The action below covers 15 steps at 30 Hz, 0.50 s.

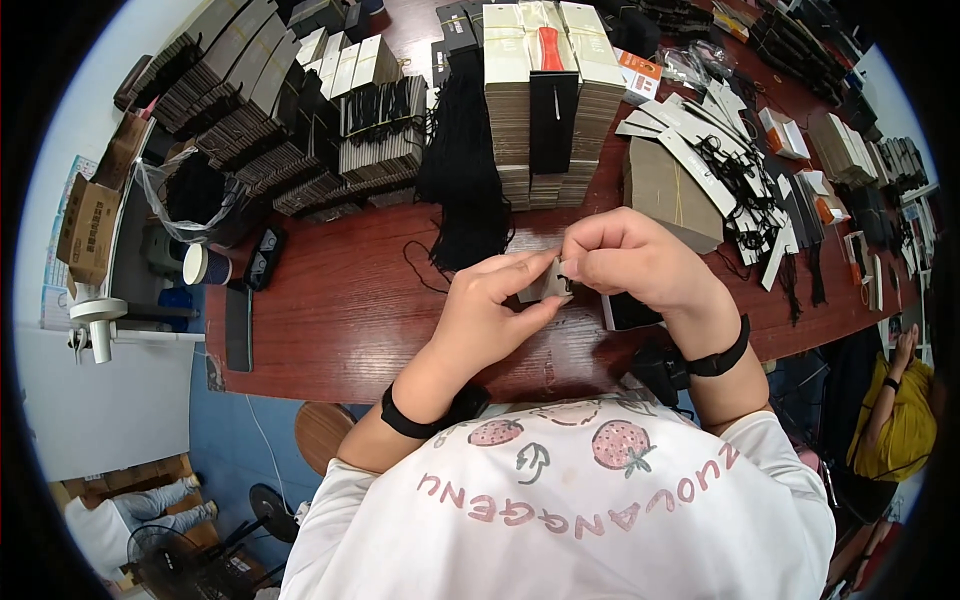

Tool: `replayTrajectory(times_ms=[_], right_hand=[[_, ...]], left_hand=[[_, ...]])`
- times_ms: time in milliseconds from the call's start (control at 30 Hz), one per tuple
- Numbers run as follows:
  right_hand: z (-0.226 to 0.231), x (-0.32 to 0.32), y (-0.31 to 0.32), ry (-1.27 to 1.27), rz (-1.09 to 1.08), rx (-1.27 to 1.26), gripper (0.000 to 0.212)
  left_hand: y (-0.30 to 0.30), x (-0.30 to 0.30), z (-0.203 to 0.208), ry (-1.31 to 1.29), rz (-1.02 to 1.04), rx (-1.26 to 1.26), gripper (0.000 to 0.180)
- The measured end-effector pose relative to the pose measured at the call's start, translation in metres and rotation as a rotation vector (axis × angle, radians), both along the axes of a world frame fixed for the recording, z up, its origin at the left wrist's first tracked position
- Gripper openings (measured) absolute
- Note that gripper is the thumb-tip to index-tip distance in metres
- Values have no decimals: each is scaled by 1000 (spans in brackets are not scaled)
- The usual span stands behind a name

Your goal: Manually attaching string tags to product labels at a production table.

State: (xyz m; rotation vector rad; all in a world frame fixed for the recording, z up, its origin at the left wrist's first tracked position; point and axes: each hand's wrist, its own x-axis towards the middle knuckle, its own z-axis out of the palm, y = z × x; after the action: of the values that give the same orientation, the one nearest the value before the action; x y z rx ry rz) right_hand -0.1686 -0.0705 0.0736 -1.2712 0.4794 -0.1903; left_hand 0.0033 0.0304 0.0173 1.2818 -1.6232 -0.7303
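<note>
Just above the near edge of the table, my left hand (490, 305) holds a small pale card tag (541, 286) between thumb and fingers. At the tag's right end, my right hand (645, 262) is closed in a pinch by a short bit of black cord (564, 281); its fingertips hide most of that cord. Under my right hand lies a small box with a dark top (630, 312), partly covered. Beyond my left hand, a thick bundle of loose black cords (466, 165) spreads over the table, with a few strands trailing left.
Tall banded stacks of tags (508, 110) stand at the back, a red-handled tool (549, 48) on top. More stacks (225, 85) fill the back left. Corded tags (735, 175) lie in a heap at right. A paper cup (205, 264) stands at the left edge. Another person (895, 420) sits at right.
</note>
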Motion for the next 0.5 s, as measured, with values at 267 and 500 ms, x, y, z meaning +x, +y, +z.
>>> replayTrajectory(times_ms=[267, 500], right_hand=[[-12, -8, -6, 28, -137, -222, 28], [-19, -13, 1, -50, -207, -218, 28]], left_hand=[[0, 3, 5, 60, 92, -24, 42], [0, 0, 7, -105, 116, -136, 44]])
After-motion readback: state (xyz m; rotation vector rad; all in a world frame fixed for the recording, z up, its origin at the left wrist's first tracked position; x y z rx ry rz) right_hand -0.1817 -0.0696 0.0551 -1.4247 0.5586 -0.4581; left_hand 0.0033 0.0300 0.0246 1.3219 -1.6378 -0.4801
